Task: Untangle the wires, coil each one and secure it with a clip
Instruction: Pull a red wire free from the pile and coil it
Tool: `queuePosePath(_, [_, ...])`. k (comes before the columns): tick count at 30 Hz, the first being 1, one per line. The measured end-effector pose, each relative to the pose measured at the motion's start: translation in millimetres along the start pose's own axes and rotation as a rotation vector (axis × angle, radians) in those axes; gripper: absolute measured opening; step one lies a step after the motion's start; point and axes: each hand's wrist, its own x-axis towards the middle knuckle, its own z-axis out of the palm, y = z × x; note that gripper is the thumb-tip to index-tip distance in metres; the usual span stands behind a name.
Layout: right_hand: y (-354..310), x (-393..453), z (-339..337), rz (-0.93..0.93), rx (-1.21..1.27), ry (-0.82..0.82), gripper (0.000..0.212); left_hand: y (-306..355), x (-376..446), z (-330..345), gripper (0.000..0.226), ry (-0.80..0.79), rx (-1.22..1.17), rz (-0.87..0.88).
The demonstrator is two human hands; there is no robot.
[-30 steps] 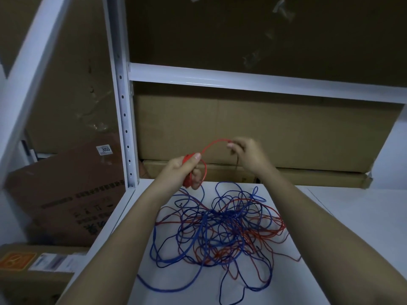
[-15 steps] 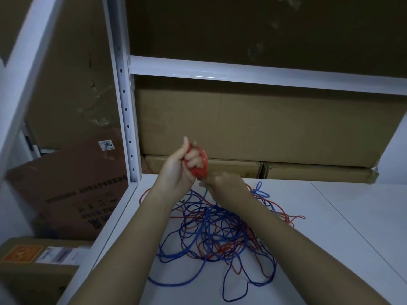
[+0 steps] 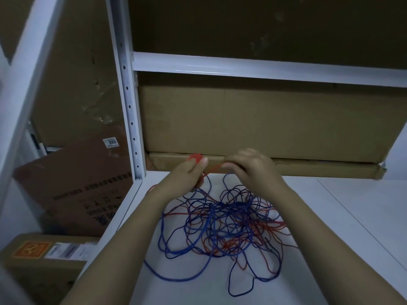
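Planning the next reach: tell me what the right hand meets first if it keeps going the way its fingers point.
The right hand points left, so it probably meets the left hand holding the red coil first, though depth is unclear.

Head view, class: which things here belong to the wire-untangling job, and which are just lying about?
Belonging to the job:
- red coil, gripped by left hand
- red strand, pinched by right hand
- tangle of blue and red wires

Lying about:
- cardboard boxes
- labelled box
- shelf frame
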Motion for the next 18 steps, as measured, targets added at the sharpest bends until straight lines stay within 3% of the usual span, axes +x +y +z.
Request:
queuePosePath(5, [3,18,0,0.241,0.351,-0.038,0.014,17,-7,5,0.058,-0.164,-0.544,0.003])
queuePosePath(9, [-10,16,6,0.408,0.666,-0.125,0.02,16,-7,-2,0.052,-0.233,-0.948,0.068])
queuePosePath(12, [-7,3,20,0.473,0.69,-0.167,0.024,17,-6,-6,0.051,-0.178,-1.113,0.095])
queuePosePath(18, [-8,-26,43,0.493,0.497,-0.341,0.031,16,-3,0,0.044,0.075,-1.137,0.065])
